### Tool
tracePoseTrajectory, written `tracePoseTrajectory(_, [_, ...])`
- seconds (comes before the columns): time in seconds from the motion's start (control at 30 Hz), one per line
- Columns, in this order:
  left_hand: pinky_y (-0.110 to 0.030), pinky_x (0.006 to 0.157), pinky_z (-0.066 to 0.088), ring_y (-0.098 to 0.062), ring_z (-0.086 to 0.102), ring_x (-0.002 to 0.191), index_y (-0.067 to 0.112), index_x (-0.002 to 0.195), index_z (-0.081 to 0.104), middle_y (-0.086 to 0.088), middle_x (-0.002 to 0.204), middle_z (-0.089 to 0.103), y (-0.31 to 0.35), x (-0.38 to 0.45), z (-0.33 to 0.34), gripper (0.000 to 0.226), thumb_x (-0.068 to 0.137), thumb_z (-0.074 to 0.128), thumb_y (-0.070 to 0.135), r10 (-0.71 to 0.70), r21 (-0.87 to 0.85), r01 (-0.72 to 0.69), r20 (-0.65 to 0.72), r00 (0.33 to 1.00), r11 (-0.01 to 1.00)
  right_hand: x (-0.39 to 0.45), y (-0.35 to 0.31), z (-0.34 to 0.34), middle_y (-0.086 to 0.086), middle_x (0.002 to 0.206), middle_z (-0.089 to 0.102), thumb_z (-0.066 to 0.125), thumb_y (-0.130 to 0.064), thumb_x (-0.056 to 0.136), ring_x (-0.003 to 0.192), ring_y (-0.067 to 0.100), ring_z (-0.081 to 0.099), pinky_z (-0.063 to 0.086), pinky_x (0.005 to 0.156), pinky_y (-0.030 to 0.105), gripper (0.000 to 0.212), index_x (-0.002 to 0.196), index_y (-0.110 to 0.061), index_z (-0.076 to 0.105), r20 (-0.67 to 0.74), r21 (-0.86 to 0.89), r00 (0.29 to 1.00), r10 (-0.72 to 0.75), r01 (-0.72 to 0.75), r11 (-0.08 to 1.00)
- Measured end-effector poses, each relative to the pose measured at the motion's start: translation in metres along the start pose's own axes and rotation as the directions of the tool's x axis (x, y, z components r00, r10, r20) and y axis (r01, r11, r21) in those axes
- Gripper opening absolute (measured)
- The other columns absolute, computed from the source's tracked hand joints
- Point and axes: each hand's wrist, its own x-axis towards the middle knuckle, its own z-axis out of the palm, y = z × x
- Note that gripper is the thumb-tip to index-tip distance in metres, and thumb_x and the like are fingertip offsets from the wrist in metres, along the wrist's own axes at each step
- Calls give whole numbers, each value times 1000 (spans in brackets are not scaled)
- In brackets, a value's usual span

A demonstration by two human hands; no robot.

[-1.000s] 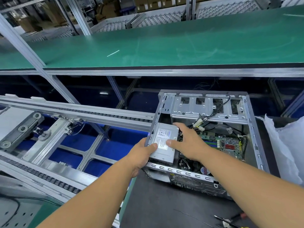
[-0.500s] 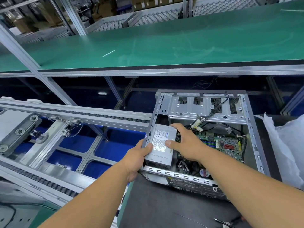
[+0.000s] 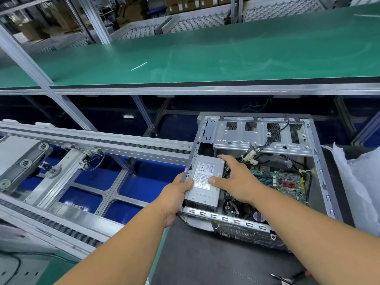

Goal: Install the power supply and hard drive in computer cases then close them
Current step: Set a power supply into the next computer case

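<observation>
The power supply (image 3: 204,182) is sitting in the left corner of the open computer case (image 3: 320,167); the left hand (image 3: 174,198) is gripping its left edge with the case wall; the right hand (image 3: 236,179) is grasping its right side, thumb on the label.

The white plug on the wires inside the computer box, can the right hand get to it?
Probably yes. The white plug lies just beyond the right hand, the case is open on top, and nothing covers it.

power supply (image 3: 205,182): grey metal box, white label up, lying flat between left hand (image 3: 174,199) and right hand (image 3: 236,182), both gripping it. computer case (image 3: 320,171): open-sided, lying flat, motherboard exposed beyond right hand.
</observation>
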Motion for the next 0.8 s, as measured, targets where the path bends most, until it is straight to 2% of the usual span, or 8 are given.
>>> tracePoseTrajectory(0.1, [-54, 105, 50, -27, 71, 114, 37, 135, 56, -2, 122, 74, -1, 0, -1, 45, 91, 59, 46, 12, 28, -13, 9, 1000, 1000, -12, -13, 0, 4, 152, 45, 78, -56, 82, 137, 30, 43, 37, 117, 49, 88, 155, -42, 31, -112, -184, 993, -23, 2, 983])
tracePoseTrajectory(0.17, [-53, 104, 51, -25, 72, 112, 36, 135, 56, -1, 121, 75, -2, 1, -2, 48, 89, 59, 48, 27, 52, -27, -1, 1000, 998, -25, -39, 3, -9, 138, 58, 73, -45, 90, 128, 14, 53, 43, 111, 42, 53, 138, -38, 53, -279, -194, 933, -226, 176, 965])
tracePoseTrajectory(0.23, [-53, 105, 50, -24, 71, 112, 35, 134, 56, 0, 120, 75, -3, 2, -2, 48, 88, 60, 50, 30, 68, -29, -12, 999, 997, -33, -75, 0, -13, 91, 69, 67, -36, 92, 84, 7, 63, 54, 79, 34, 4, 93, -33, 66, -372, 138, 868, -329, 402, 905])
tracePoseTrajectory(0.3, [-54, 106, 49, -24, 71, 113, 35, 134, 56, 1, 121, 75, -4, 2, -3, 48, 88, 61, 51, 18, 74, -17, -15, 1000, 997, -28, -108, -9, -1, 58, 50, 60, -32, 92, 53, 19, 43, 39, 51, 32, 29, 66, -22, 54, -328, 519, 860, -390, 509, 686])
tracePoseTrajectory(0.4, [-55, 107, 48, -25, 70, 115, 37, 133, 57, 1, 122, 74, -4, 4, -5, 46, 89, 62, 51, 6, 64, -6, -8, 1000, 998, -8, -134, -12, 4, 49, 27, 49, -14, 93, 46, 21, 20, 20, 47, 28, 37, 58, -15, 37, -282, 765, 828, -484, 498, 407])
tracePoseTrajectory(0.57, [-57, 110, 45, -29, 68, 119, 35, 137, 56, -3, 123, 74, -6, 4, -5, 49, 90, 60, 44, 3, 2, -3, -17, 1000, 1000, 25, -83, 43, 2, 51, 25, 46, 3, 99, 46, 14, 23, 23, 49, 25, 47, 56, -12, 34, -63, 607, 973, -221, 213, 766])
tracePoseTrajectory(0.7, [-57, 107, 49, -30, 70, 114, 28, 131, 62, -8, 119, 75, -8, -1, -2, 51, 84, 71, 45, 13, -17, -14, -7, 1000, 1000, 37, -82, 49, 0, 48, 28, 48, -2, 97, 44, 13, 27, 26, 48, 24, 51, 50, -19, 39, -107, 579, 974, -197, 223, 784])
tracePoseTrajectory(0.8, [-54, 103, 52, -28, 72, 109, 25, 129, 60, -5, 116, 76, -7, -1, 0, 71, 68, 91, 44, 47, 67, -46, -8, 999, 997, 33, -76, 40, 5, 54, 28, 50, -11, 97, 50, 17, 29, 28, 52, 27, 43, 56, -12, 38, -292, 604, 949, -123, 282, 746])
